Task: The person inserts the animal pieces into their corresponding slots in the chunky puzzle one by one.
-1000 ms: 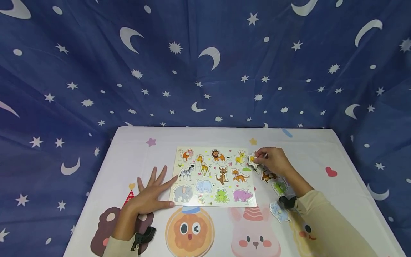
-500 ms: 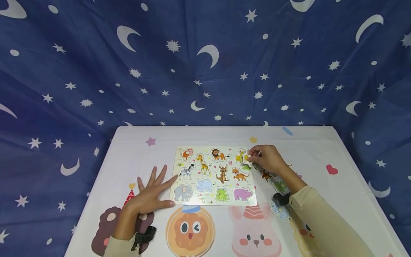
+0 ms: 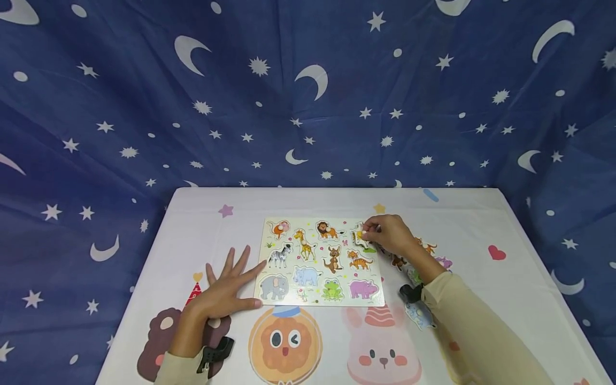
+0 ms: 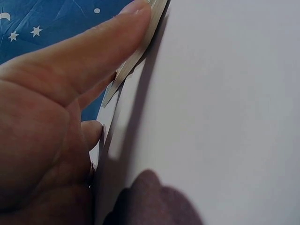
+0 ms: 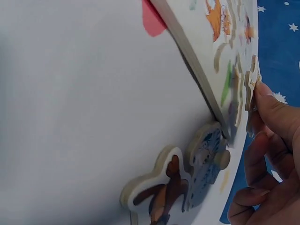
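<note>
A flat animal puzzle board [image 3: 302,222] lies on the table, with animal pictures across it. My right hand [image 3: 392,235] pinches a yellow goat-like puzzle piece [image 3: 357,237] between thumb and fingers, over the matching picture at the board's upper right corner. In the right wrist view, the held piece [image 5: 253,77] stands tilted beyond the board's edge. My left hand [image 3: 226,289] lies spread at the board's left side. Its thumb reaches the board edge [image 4: 136,56] in the left wrist view.
Loose pieces lie right of the board, partly under my right arm: a brown animal [image 5: 168,187], a striped grey one with a knob [image 5: 206,154], an orange one [image 3: 427,247], a purple one [image 3: 445,262] and a light-blue one [image 3: 420,316]. A starry blue curtain [image 3: 269,133] hangs behind the table.
My right hand has carried the yellow piece leftward from beside the board to over its upper right picture. The left hand has stayed in place.
</note>
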The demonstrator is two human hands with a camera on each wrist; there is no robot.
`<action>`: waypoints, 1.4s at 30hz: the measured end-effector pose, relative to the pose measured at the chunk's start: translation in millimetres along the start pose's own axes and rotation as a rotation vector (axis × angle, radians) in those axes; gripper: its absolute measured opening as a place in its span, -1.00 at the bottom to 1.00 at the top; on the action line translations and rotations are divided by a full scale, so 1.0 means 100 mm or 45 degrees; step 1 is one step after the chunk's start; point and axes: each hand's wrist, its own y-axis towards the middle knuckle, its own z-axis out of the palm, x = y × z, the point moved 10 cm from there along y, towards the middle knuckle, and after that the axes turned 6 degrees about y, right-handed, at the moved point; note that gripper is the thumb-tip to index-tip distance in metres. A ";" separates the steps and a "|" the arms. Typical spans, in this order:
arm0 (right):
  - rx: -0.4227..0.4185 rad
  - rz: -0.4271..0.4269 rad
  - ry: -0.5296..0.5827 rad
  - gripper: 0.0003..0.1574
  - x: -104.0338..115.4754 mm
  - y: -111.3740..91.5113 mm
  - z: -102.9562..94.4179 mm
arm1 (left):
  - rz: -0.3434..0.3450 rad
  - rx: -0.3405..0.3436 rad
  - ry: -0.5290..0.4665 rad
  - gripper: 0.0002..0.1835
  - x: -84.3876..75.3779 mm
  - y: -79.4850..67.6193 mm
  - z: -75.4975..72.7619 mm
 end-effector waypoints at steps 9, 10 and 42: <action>0.022 -0.007 -0.028 -0.88 0.00 0.05 0.04 | 0.022 -0.013 -0.005 -0.01 -0.04 0.03 -0.01; 0.018 -0.009 -0.033 -0.89 0.00 0.06 0.04 | 0.026 -0.015 -0.004 -0.01 -0.05 0.04 -0.01; 0.095 -0.005 -0.058 -0.91 0.05 0.13 0.14 | -0.002 0.002 -0.014 -0.01 -0.02 0.01 -0.02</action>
